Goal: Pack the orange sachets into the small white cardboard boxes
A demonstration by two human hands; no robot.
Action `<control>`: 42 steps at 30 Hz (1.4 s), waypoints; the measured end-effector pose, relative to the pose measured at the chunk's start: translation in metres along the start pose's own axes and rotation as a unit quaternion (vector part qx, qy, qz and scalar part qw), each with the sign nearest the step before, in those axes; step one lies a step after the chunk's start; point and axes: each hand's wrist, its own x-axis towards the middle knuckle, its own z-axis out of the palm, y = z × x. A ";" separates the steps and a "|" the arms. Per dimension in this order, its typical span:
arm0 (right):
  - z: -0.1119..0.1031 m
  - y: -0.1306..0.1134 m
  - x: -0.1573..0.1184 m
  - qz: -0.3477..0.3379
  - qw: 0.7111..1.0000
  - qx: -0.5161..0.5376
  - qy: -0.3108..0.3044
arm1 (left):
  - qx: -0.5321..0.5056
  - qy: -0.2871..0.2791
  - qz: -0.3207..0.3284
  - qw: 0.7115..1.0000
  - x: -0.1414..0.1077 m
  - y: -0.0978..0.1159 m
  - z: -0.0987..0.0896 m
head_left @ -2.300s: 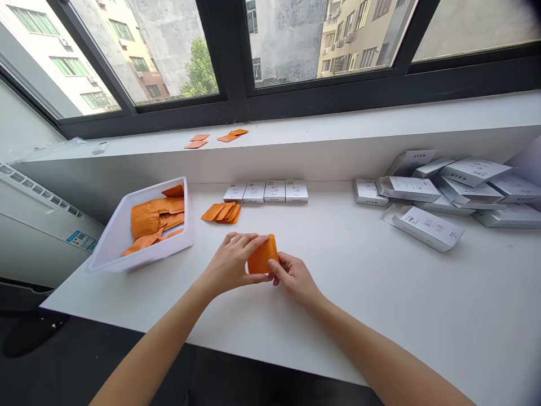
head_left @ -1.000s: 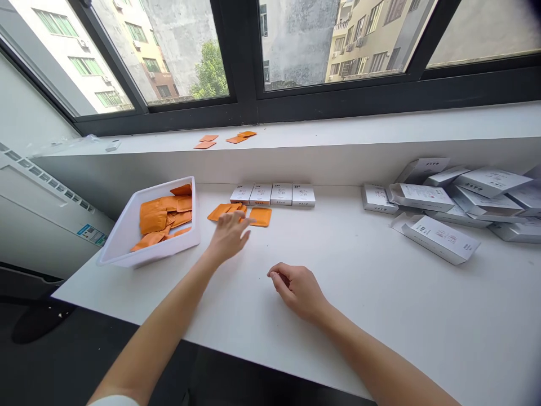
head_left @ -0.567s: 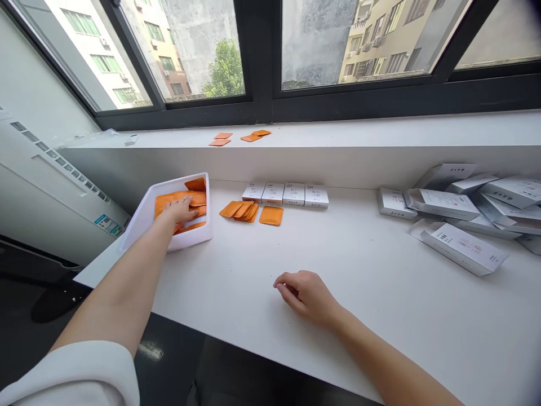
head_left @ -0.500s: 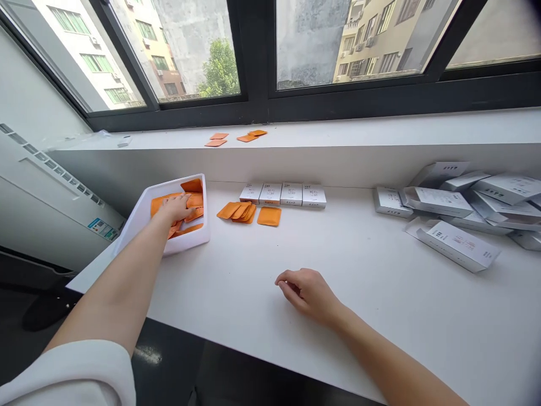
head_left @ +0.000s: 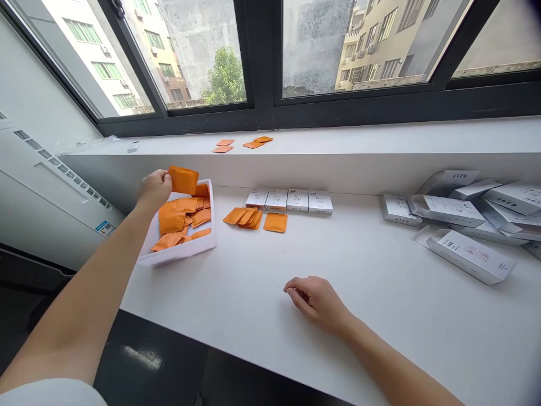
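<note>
My left hand pinches an orange packet by its left edge, raised above the back of a white bin. Several more orange packets lie in the bin. Over the white table, my right hand has its fingers curled, with nothing visible in them. To the right of the bin, a fanned group of orange packets and a single orange packet lie in front of a row of several small white boxes.
Several long white cartons are heaped on the right side of the table. Loose orange packets lie on the windowsill. A white appliance stands at the left, beside the table.
My left hand has come up out of the bin, moving left and up, with an orange packet now in its fingers. The view has shifted slightly; my right hand keeps its curled pose.
</note>
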 end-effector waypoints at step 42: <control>0.000 -0.007 -0.007 -0.143 0.981 -0.133 -0.015 | 0.198 0.029 0.142 0.969 -0.040 0.031 0.068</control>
